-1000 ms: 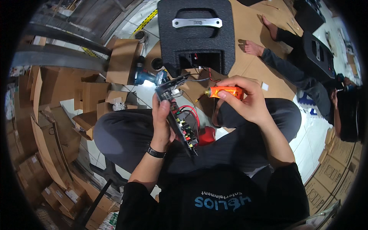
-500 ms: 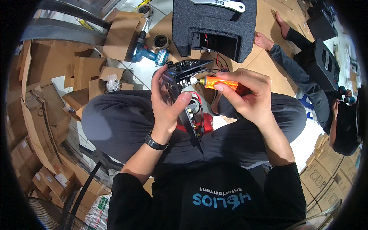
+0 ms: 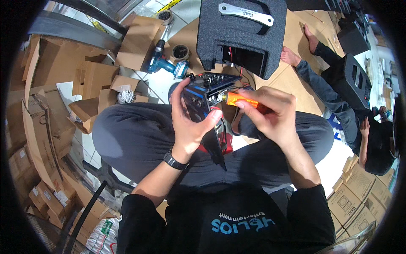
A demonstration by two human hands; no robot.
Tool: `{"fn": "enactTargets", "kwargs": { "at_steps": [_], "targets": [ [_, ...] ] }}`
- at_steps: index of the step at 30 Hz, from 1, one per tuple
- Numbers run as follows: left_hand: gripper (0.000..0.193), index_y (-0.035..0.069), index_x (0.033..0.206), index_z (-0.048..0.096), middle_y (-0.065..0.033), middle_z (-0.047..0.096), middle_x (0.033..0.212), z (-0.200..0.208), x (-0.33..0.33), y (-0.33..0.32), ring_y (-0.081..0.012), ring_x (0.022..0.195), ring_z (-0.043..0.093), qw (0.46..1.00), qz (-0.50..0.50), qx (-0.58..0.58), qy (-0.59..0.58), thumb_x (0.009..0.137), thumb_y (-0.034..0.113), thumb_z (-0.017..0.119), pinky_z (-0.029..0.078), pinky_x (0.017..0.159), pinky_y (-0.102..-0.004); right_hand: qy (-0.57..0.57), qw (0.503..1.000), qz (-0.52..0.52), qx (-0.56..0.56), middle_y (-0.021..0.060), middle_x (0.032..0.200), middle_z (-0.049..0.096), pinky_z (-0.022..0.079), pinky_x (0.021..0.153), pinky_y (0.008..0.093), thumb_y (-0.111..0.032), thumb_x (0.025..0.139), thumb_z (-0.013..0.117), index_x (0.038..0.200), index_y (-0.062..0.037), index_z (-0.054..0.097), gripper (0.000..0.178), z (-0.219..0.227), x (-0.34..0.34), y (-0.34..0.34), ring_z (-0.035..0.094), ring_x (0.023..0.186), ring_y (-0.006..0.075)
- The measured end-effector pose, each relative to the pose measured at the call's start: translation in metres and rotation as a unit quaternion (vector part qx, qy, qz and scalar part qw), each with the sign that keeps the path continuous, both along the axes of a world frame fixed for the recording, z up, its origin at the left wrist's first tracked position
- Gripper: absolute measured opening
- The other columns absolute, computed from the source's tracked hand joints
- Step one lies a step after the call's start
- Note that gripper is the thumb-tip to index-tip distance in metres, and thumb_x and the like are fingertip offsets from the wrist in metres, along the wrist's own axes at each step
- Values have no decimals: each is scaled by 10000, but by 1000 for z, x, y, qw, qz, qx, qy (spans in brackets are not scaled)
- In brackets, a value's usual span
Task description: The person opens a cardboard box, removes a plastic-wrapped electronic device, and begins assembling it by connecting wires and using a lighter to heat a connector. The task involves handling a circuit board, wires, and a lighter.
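Note:
My left hand [image 3: 189,129] grips a black control panel [image 3: 216,80] with knobs along its upper part, thumb on the inner side and fingers round the outer face. The panel stands tilted above my lap, with circuit parts and wires on its inner side. My right hand [image 3: 275,114] is closed round an orange tube [image 3: 243,100], which looks like a glue tube. Its narrow nozzle points left into the parts behind the panel; whether it touches them is hard to tell. Below the panel, something red [image 3: 227,143] shows between my legs.
Ahead stands a black speaker cabinet [image 3: 207,38] with an opening and wires. A cordless drill [image 3: 167,65] lies left of it beside a round pot [image 3: 180,52]. Open cardboard boxes [image 3: 99,80] crowd the left. Another person's leg [image 3: 315,82] and a second cabinet [image 3: 353,78] are at right.
The tube has come slightly closer to the panel's inner parts, its nozzle now among them. The panel has turned a little, showing more of its knobbed face. The whole view has shifted slightly.

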State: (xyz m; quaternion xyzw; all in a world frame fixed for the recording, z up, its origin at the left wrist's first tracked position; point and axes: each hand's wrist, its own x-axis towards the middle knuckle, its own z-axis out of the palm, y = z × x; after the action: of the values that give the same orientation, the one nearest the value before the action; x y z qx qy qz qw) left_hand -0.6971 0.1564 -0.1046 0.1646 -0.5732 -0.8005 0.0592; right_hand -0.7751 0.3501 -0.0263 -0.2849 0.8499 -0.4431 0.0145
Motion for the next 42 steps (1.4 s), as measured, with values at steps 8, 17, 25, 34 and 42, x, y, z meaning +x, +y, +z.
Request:
{"fn": "enactTargets", "kwargs": {
  "at_steps": [8,17,25,34,42],
  "targets": [
    [1033,15,1520,348,-137,516,1374,-2,4,-3,-223,1264,553,999,-18,-35,-18,715,222,961,441,1108,-374,-29,999,1,28,76,815,746,433,542,210,-62,859,829,1057,7,797,212,1,0,8,649,638,82],
    [1044,22,1494,408,-137,443,1377,-7,7,-2,-255,1299,508,997,-11,-70,-7,675,327,979,388,1149,-401,-89,988,125,1,92,1045,757,532,835,342,-340,641,963,1166,-68,733,634,-2,-11,19,731,954,244],
    [1029,14,1475,442,-155,496,1376,-9,9,4,-262,1316,480,998,-25,-58,1,674,402,957,344,1167,-422,-92,985,148,-14,138,1027,773,549,902,402,-196,735,812,1153,-45,738,450,-14,-9,10,739,946,331],
    [953,21,1475,486,-145,449,1477,-22,24,4,-270,1339,493,997,-42,-64,-24,723,422,910,398,1135,-413,-100,983,144,54,125,1064,777,586,876,433,-92,737,745,1154,-84,738,418,-17,-2,13,756,950,329],
    [862,-30,1554,363,-181,533,1474,-51,26,-16,-290,1307,570,995,-92,-21,-39,888,387,718,438,1137,-440,-74,990,100,64,145,777,711,556,681,516,-139,709,750,961,-177,735,256,-7,2,5,722,810,385]
  ]
}}
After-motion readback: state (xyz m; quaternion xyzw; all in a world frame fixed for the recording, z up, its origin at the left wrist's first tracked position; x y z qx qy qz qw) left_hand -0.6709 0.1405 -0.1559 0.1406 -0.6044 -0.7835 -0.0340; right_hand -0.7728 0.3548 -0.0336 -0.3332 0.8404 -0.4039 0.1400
